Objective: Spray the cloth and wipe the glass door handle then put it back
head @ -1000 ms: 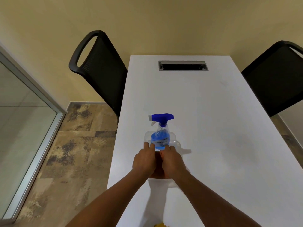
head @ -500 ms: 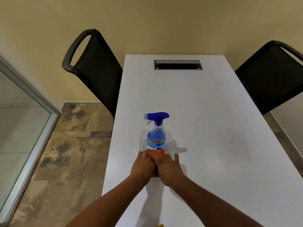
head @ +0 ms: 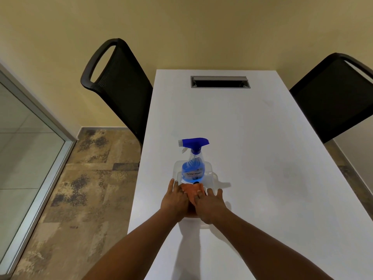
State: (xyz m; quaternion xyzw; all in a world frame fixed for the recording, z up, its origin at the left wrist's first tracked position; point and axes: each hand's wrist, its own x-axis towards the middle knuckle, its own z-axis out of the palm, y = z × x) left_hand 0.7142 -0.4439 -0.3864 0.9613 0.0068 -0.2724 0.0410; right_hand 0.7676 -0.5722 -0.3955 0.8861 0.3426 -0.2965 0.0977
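Observation:
An orange cloth [head: 193, 189] lies in the near end of a clear plastic tray [head: 210, 175] on the white table [head: 252, 148]. A spray bottle [head: 192, 168] of blue liquid with a blue trigger head stands upright in the tray's far end. My left hand [head: 175, 203] lies flat over the cloth's left side, fingers stretched forward. My right hand [head: 210, 207] rests on its right side with fingers spread, some on the tray rim. Most of the cloth is hidden under both hands. No door handle is in view.
One black chair [head: 121, 87] stands at the table's left side and another [head: 333, 102] at its right. A grey cable slot [head: 220, 82] is set into the far end. A glass panel in a metal frame [head: 24, 138] runs along the left, over patterned floor.
My hands were pressed together over the cloth; now their fingers have spread and flattened, and more orange cloth shows between them. The bottle has stayed put.

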